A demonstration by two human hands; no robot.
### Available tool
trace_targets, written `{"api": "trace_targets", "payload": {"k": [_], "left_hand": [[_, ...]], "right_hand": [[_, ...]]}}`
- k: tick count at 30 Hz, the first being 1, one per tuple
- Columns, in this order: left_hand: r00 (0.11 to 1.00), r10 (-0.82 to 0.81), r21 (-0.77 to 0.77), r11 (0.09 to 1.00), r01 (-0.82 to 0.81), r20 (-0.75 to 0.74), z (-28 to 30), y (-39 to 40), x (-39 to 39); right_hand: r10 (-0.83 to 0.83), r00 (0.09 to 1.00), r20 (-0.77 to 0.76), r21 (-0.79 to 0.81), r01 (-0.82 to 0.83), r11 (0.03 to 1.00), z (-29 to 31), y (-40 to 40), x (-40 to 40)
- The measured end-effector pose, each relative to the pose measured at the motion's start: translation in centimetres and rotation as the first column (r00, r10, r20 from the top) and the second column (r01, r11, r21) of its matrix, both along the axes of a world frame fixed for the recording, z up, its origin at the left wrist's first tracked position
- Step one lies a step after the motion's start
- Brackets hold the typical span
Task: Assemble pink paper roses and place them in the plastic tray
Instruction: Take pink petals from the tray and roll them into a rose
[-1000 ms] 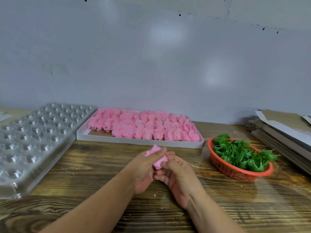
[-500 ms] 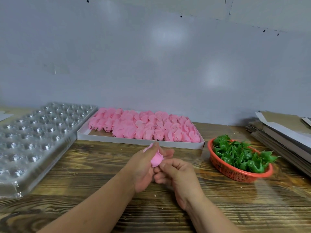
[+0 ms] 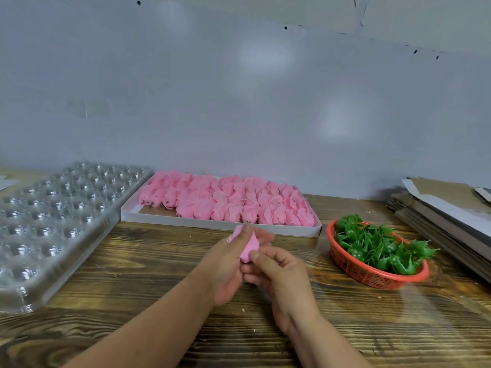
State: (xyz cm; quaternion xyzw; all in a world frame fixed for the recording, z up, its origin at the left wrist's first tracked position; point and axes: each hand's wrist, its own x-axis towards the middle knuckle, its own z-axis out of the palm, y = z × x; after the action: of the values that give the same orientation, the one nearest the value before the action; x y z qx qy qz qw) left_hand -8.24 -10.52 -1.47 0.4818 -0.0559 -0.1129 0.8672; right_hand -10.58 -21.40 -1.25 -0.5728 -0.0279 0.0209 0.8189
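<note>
At the near middle of a wooden table [image 3: 132, 274], a person works a pink rose [image 3: 249, 248] between both hands, which meet just above the boards. The left hand [image 3: 228, 264] cups the paper from the left, thumb tip laid over the top of the bloom and fingers showing behind it. The right hand [image 3: 279, 277] comes in from the right with fingers curled, thumb and forefinger pinching the lower end of the rose. Both forearms angle in from the near edge.

The paper looks thin and soft, so too hard a pinch would likely crush or tear the petals, and too light a hold could let the wrap spring loose. Whether a green piece is already fitted under the bloom cannot be told; the hands hide its base.

Far behind the hands a white box [image 3: 218, 224] holds rows of pink petals [image 3: 225, 200]. To the right an orange basket [image 3: 372, 277] is heaped with green calyxes [image 3: 377, 245]; a reach across for one could, on my reading, catch the rim and tip it. The plastic tray [image 3: 53, 216] lies well apart at the left, its cups showing no roses, so the job appears barely begun. A stack of cardboard [image 3: 446, 216] sits at the far right.
</note>
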Motion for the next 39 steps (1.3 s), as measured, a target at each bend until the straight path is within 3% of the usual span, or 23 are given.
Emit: {"api": "trace_targets", "payload": {"k": [8,14,24,39], "left_hand": [[0.983,-0.072,0.246,0.969,0.029,0.170,-0.2,-0.3,-0.5],[0.976,-0.090,0.160,0.985,0.058,0.198,-0.3,-0.7,-0.7],[0.996,0.022,0.119,0.992,-0.033,0.087,-0.1,-1.3,-0.9],[0.998,0.022,0.080,0.996,-0.027,0.063,0.0,-1.6,-1.2]], "right_hand": [[0.089,0.991,-0.098,0.110,-0.078,0.991,0.1,-0.2,0.3],[0.073,0.994,-0.086,0.204,-0.054,0.977,0.3,-0.6,0.6],[-0.024,0.995,-0.095,0.263,0.048,0.964,-0.4,-0.9,1.3],[0.068,0.997,-0.036,0.223,-0.059,0.973,-0.1,-0.9,0.9]]}}
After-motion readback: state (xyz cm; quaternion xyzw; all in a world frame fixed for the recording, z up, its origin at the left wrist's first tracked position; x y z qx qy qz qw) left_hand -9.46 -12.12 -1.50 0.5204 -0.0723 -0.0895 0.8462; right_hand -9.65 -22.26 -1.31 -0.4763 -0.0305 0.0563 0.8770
